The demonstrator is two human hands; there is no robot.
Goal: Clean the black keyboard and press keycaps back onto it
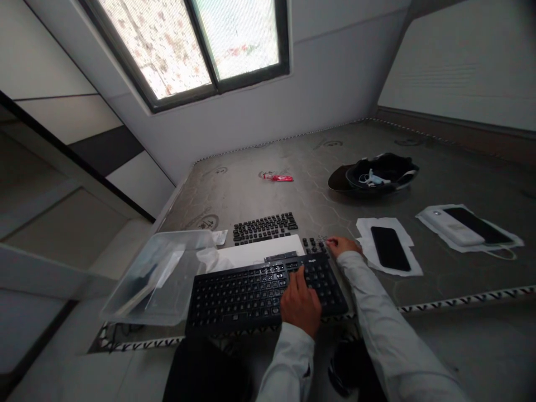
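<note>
A black keyboard (238, 301) lies across the near edge of the mattress, many of its key positions without caps. My left hand (300, 301) rests on its right part, fingers stretched forward onto the keys near the number pad. Beyond the keyboard, removed black keycaps (264, 228) are laid out in rows, with a smaller group of keycaps (310, 244) to their right. My right hand (344, 245) is beside that smaller group, its fingertips drawn together at the mattress surface; whatever lies between them is too small to make out. A white board or sheet (259, 251) lies partly under the keyboard.
A clear plastic bin (167, 279) with items inside stands left of the keyboard. To the right are a dark phone (390, 247) on white paper and a white power bank (454, 226) beside another dark device. Farther back lie a black cap (377, 174) and a red packet (278, 177).
</note>
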